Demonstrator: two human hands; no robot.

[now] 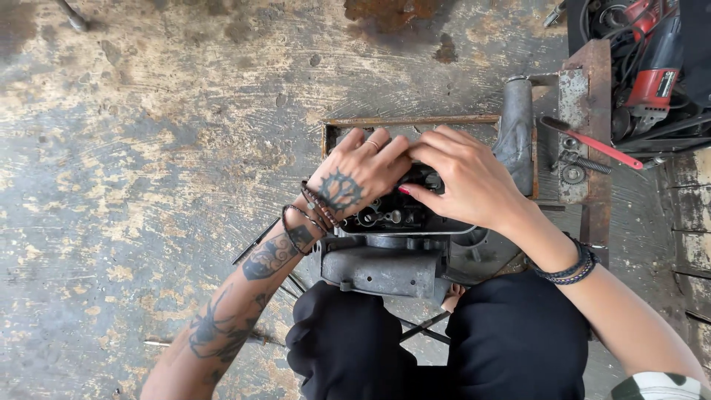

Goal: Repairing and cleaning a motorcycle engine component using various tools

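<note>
Head view: both hands sit on a greasy engine block (392, 255), just right of frame centre, braced between the person's knees, prob. to stop it rocking. Left hand (354, 178), tattooed, beaded bands at the wrist, lies flat on the top at approx. 10 o'clock of the block; fingers spread, pressing, not closed on anything. Right hand (463, 178) at 1 o'clock, fingers curled, tips pinched on a small dark part (422, 176) on the top face; can't tell what exactly. Block: dull grey cast metal, rounded housing, oily bores. Behind, at 12: rusty angle-iron frame (415, 120). At 2–3 o'clock: grey tube (516, 126), red-handled tool (592, 143), red power tool (655, 67). Floor (148, 148): scuffed, stained concrete.
</note>
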